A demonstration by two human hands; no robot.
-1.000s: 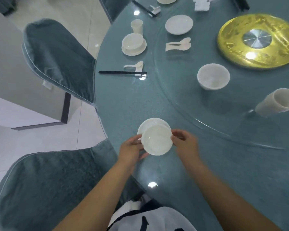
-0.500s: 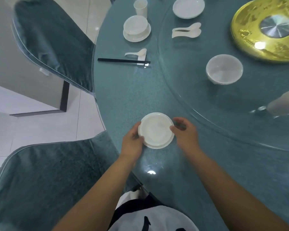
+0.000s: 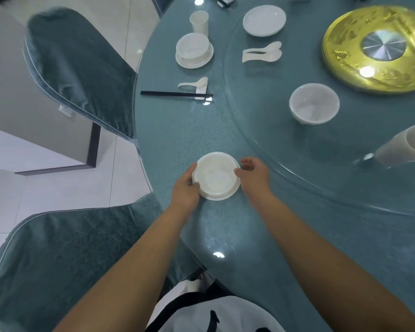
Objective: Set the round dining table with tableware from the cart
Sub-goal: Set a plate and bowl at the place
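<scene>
— Where is there room on the counter (image 3: 177, 140)?

— A bare stretch lies between the black chopsticks (image 3: 175, 94) and the white bowl on its saucer (image 3: 216, 177) near the edge.

— And to the right?

— The glass turntable's rim (image 3: 254, 149) curves close by; on it stand a bowl (image 3: 313, 107) and a tipped cup (image 3: 403, 146).

— To the left?

— Two covered chairs (image 3: 79, 75) crowd the counter's edge, with a gap of floor (image 3: 82, 192) between them.

Left hand (image 3: 186, 191), right hand (image 3: 252, 174): curled, gripping.
</scene>
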